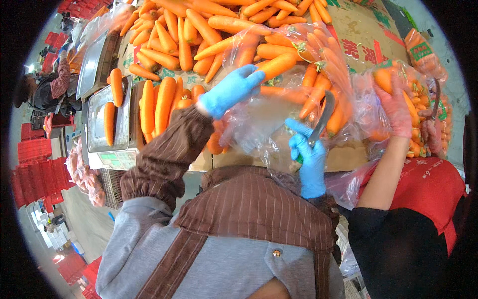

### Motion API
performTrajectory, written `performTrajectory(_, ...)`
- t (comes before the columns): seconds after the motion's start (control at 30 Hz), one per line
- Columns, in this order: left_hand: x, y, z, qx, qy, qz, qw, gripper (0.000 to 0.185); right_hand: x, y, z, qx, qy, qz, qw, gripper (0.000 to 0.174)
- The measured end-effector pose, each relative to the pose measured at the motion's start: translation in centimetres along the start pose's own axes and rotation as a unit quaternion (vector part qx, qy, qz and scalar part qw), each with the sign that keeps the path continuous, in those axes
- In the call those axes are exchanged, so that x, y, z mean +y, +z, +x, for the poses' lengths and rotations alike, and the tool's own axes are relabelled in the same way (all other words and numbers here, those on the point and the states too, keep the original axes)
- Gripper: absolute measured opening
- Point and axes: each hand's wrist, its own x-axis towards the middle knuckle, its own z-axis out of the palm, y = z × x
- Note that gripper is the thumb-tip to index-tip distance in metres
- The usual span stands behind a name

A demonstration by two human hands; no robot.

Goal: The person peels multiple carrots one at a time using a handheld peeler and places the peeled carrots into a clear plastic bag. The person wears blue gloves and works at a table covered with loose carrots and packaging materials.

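Note:
My left hand (235, 91), in a light blue glove, grips a carrot (279, 66) at the front of a heap of carrots (179, 37). In my right hand (307, 159), gloved the same way, is a knife with a curved dark blade (324, 117) pointing up and away from me. Something small and green shows at the palm of this hand, too hidden to name. Beyond and between my hands spreads a clear plastic bag (257, 129) with several carrots in or under it; some of these carry short green stem ends.
At the left, two carrots lie on the metal pan of a weighing scale (98, 129); another scale (93, 63) stands behind. Printed cardboard (362, 26) covers the worktop. A co-worker's gloved hand (396, 108) with bagged carrots is close on the right. Red crates (33, 149) stand far left.

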Motion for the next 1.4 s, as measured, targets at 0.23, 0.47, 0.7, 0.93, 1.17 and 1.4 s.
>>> performTrajectory(0.23, -3.6, -0.1, -8.5, -0.108, 0.032, -0.226, 0.967, 0.056, -2.4, 1.6, 2.5, -0.032, -0.076, -0.034, 0.996, 0.047)
performTrajectory(0.47, -4.4, 1.1, -10.8, -0.200, -0.044, -0.224, 0.953, 0.057, -2.4, 3.0, 2.2, -0.089, -0.104, -0.094, 0.986, 0.040)
performTrajectory(0.7, -2.8, -1.0, -10.3, -0.102, -0.057, -0.178, 0.977, 0.046, 1.2, 2.4, 1.6, 0.000, -0.067, -0.036, 0.997, 0.028)
performTrajectory(0.93, 3.6, -8.4, -2.7, 0.000, 0.105, -0.042, 0.994, 0.052, 3.7, 1.6, -0.9, -0.060, 0.122, -0.023, 0.990, 0.027)
performTrajectory(1.17, 6.6, -1.3, 7.5, 0.064, 0.365, -0.172, 0.913, 0.025, 2.5, 1.1, -1.5, -0.045, 0.083, 0.005, 0.995, 0.028)
performTrajectory(1.4, 2.0, 3.2, 13.4, 0.216, 0.317, 0.545, 0.746, 0.033, 3.5, 0.8, -2.1, -0.070, 0.110, 0.006, 0.991, 0.029)
